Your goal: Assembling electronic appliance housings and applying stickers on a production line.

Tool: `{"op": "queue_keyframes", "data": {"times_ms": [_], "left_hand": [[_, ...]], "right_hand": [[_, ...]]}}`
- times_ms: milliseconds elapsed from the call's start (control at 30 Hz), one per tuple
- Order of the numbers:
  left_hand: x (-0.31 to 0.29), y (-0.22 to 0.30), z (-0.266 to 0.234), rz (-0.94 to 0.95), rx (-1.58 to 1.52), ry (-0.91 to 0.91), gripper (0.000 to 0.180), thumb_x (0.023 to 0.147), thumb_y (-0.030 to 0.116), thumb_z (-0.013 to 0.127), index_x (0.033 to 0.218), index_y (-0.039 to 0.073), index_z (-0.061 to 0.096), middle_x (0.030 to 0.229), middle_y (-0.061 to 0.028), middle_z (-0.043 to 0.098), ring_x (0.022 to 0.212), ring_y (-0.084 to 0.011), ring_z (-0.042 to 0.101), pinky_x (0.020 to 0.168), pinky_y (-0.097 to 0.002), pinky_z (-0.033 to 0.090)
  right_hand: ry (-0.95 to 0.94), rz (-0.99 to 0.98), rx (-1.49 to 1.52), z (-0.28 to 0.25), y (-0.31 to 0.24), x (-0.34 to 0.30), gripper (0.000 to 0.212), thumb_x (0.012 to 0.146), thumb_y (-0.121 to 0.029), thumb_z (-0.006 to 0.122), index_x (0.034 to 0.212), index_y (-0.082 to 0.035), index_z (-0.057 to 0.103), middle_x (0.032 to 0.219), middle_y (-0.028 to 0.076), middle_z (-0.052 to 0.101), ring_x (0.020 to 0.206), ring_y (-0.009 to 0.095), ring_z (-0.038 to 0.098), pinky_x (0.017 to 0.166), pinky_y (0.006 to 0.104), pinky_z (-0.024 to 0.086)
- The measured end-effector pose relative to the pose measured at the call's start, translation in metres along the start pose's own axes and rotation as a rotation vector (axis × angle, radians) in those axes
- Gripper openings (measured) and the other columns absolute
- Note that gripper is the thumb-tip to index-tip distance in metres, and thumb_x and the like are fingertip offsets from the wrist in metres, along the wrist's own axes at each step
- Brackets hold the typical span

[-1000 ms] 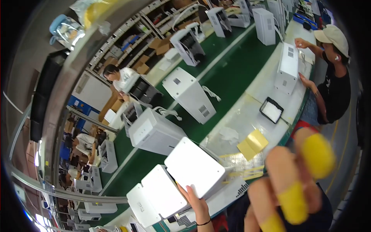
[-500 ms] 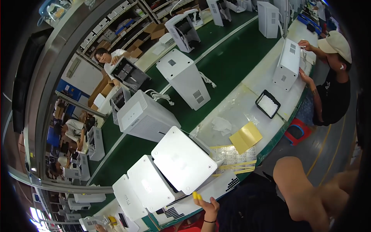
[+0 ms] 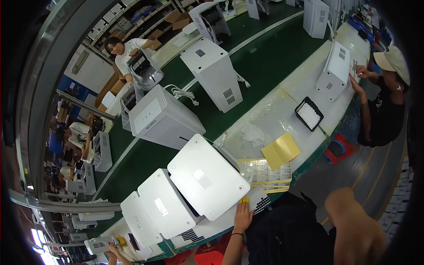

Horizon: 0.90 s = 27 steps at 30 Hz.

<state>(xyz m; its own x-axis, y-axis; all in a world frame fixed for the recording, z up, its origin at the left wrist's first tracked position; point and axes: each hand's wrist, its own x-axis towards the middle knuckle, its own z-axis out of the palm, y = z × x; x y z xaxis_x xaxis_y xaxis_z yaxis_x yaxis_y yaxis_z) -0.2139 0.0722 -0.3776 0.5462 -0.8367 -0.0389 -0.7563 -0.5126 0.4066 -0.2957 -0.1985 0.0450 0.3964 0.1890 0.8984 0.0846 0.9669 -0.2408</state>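
Observation:
My left hand [image 3: 243, 216] has yellow-covered fingertips and a dark band at the wrist. Its fingers are stretched out at the near right corner of a large white appliance casing [image 3: 198, 170]; whether they touch it, I cannot tell. Just beside the hand is a sheet of black dots [image 3: 262, 204]. Two more white casings, a middle one [image 3: 165, 205] and a left one [image 3: 139, 221], stand in a row with the large one. My bare right arm [image 3: 353, 229] comes in at the lower right, and no fingers can be made out on it.
Sticker sheets [image 3: 265, 173] and a yellow folded sheet [image 3: 281, 151] lie right of the casings. Farther along are a black tray [image 3: 301, 125] of white pieces and a co-worker [image 3: 383, 101] with a casing. Tall white units [image 3: 216, 79] stand on the green conveyor [image 3: 260, 70].
My left hand has moved right along the large casing's near edge to its corner. My right arm has swung lower. The co-worker at right has shifted their hands on the casing.

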Motion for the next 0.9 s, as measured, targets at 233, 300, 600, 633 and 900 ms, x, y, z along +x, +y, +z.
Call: {"op": "queue_keyframes", "data": {"times_ms": [233,300,600,633,900], "left_hand": [[0.014,-0.010,0.003,-0.148,-0.040,0.000,0.055,0.092,0.031,0.053,0.131,-0.005,0.041,0.134,-0.0216,0.044,0.127,-0.0385,0.039,0.112,-0.0470,0.024],[0.017,-0.016,0.012,-0.138,-0.051,-0.001,0.051,0.091,0.028,0.053,0.129,-0.005,0.043,0.131,-0.0212,0.046,0.125,-0.0382,0.040,0.111,-0.0471,0.026],[0.019,0.015,0.011,0.028,-0.067,0.258,0.035,0.082,0.002,0.059,0.116,-0.002,0.052,0.105,-0.0208,0.061,0.097,-0.0350,0.059,0.083,-0.0401,0.050],[0.020,0.016,0.011,0.014,-0.096,0.253,0.035,0.083,0.002,0.059,0.117,-0.002,0.052,0.103,-0.0200,0.061,0.093,-0.0339,0.060,0.080,-0.0395,0.051],[0.034,0.026,0.009,-0.214,-0.172,0.256,0.041,0.083,0.003,0.059,0.123,0.001,0.049,0.091,-0.0161,0.060,0.082,-0.0326,0.060,0.067,-0.0401,0.052]], "right_hand": [[-0.393,0.608,0.246,-0.081,0.053,-0.067,0.019,0.093,-0.011,0.055,0.105,0.004,0.051,0.099,0.018,0.056,0.095,0.036,0.056,0.093,0.0432,0.042],[0.119,0.755,0.179,-0.125,0.070,-0.155,0.029,0.096,-0.024,0.053,0.108,0.002,0.059,0.103,0.016,0.060,0.100,0.033,0.056,0.099,0.0465,0.040],[0.382,1.222,-1.920,-0.176,0.142,-0.355,0.023,0.079,-0.009,0.058,0.101,-0.004,0.064,0.099,0.010,0.060,0.093,0.028,0.060,0.081,0.0348,0.050],[0.333,1.213,-1.941,-0.177,0.143,-0.358,0.023,0.078,-0.010,0.057,0.099,-0.005,0.064,0.099,0.009,0.060,0.094,0.026,0.059,0.082,0.0347,0.050],[0.152,1.222,-1.991,-0.183,0.147,-0.358,0.019,0.077,-0.012,0.055,0.095,-0.007,0.061,0.100,0.007,0.057,0.097,0.023,0.058,0.083,0.0327,0.049]]}}
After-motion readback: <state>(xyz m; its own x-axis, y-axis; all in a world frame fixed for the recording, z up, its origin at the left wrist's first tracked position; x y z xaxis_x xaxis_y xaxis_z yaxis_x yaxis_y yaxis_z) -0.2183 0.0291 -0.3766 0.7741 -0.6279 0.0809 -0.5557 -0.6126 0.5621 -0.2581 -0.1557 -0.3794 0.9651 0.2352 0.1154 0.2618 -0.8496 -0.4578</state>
